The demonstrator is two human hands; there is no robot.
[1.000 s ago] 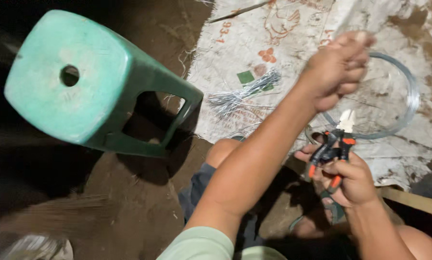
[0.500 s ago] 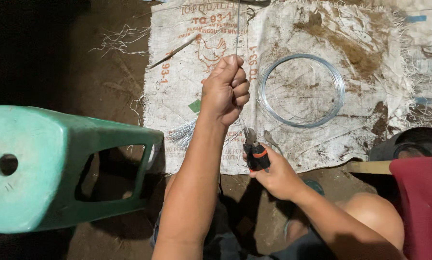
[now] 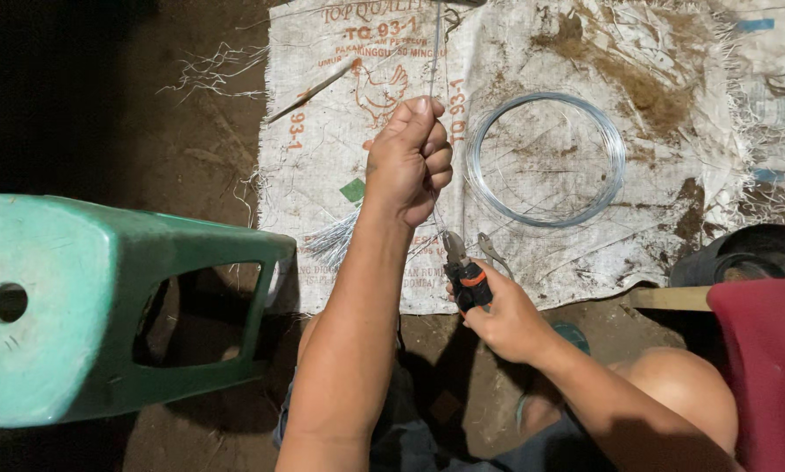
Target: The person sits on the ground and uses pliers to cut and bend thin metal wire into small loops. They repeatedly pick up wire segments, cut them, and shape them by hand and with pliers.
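Holding a thin wire (image 3: 434, 52) tight, the left hand (image 3: 410, 162) is curled into a fist around it. The wire runs straight up from the fist toward the top of the sack and also comes down under the fist toward the pliers (image 3: 464, 267). The right hand (image 3: 506, 319) is wrapped around the black and orange handles of the pliers. The metal jaws stand a little apart, with the wire close by them. I cannot tell if the wire sits between the jaws or only beside them.

This looks like the cutting step: one hand pulls the wire straight and the other hand brings the cutter to it. To cut, the wire would need to sit deep between the jaws, and then the handles need a firm squeeze while the left hand keeps the wire tight.

Just beside the left wrist lies a small bunch of short wire pieces (image 3: 333, 240) on the sack. To the right of the fist lies a round coil of wire (image 3: 490, 199), flat on the sack. All of this rests on a dirty white woven sack (image 3: 323, 131) spread over the dirt floor. A thin stick (image 3: 309, 90) lies near the sack's upper left part.

A green plastic stool (image 3: 104, 306) lies on its side at the left. A red thing (image 3: 768, 367) stands at the right edge, with a dark round thing (image 3: 742, 249) behind it.
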